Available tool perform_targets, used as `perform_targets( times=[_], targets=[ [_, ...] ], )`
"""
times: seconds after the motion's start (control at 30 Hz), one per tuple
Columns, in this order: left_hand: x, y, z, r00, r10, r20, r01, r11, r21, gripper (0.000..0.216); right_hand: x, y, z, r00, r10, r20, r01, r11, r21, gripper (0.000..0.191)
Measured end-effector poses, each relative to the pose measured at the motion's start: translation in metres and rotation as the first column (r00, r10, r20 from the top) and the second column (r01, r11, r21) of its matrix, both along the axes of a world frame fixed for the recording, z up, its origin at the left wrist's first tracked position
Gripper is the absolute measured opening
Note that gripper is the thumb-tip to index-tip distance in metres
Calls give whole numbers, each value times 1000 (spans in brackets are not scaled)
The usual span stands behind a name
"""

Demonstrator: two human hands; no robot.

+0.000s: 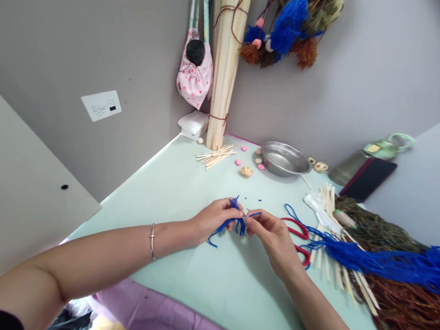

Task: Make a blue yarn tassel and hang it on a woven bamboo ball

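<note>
My left hand (pixel 213 220) is closed around a small bundle of blue yarn (pixel 239 228), its cut ends fanning out above and below the fingers. One loose blue strand trails down to the left of the bundle. Close beside it, my right hand (pixel 269 230) pinches a blue strand between thumb and fingertips; the fingertips of both hands almost meet. Whether a thin tool sits in that pinch is too small to tell. Scissors with red handles (pixel 297 229) lie just right of my right hand, partly hidden by it.
Right of my hands lie blue yarn hanks (pixel 392 260), brown yarn (pixel 412 302) and flat wooden sticks (pixel 332 258). Farther back are a metal bowl (pixel 285 158), thin sticks (pixel 215 157), a phone (pixel 369 178) and a bottle (pixel 348 168). A tied stick bundle (pixel 227 76) leans in the corner.
</note>
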State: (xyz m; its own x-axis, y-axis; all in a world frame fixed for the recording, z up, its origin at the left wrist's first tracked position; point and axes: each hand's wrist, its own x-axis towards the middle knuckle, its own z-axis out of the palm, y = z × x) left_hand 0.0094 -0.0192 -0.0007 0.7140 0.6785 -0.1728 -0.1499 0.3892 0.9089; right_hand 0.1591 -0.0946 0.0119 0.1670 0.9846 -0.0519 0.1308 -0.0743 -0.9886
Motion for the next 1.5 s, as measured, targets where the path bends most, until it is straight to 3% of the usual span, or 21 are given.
perform_targets(
  times=[0.23, 0.37, 0.5, 0.7, 0.9, 1.2, 1.5],
  targets=[
    [1, 0, 1, 992, -54, 114, 70, 987, -144, 14, 1, 0, -3, 1000, 1, -12, -2, 999, -36, 25],
    [1, 0, 0, 977, -86, 197, 120, 978, -169, 16, 2, 0, -4, 999, 12, -38, -13, 999, -32, 21],
    [0, 1, 5, 964, -35, 265, 80, 983, -163, 18, 2, 0, -3, 998, 61, -17, -61, 998, -16, 16],
    [-1, 1, 4, 985, 55, 161, -47, 998, -48, 15, 2, -1, -5, 999, 38, -11, -38, 999, -12, 17],
    [1, 0, -3, 1000, -21, 22, 20, 999, 33, 18, 6, 1, -8, 1000, -19, -10, 20, 998, 59, 20],
    [2, 0, -4, 999, -37, -9, 37, 999, 15, 13, 2, 0, -5, 999, -10, -33, 9, 1000, -21, 19],
    [1, 2, -3, 998, -19, 61, 26, 993, -116, 13, 3, -1, -6, 1000, 1, -8, -2, 999, -35, 16]
  ],
)
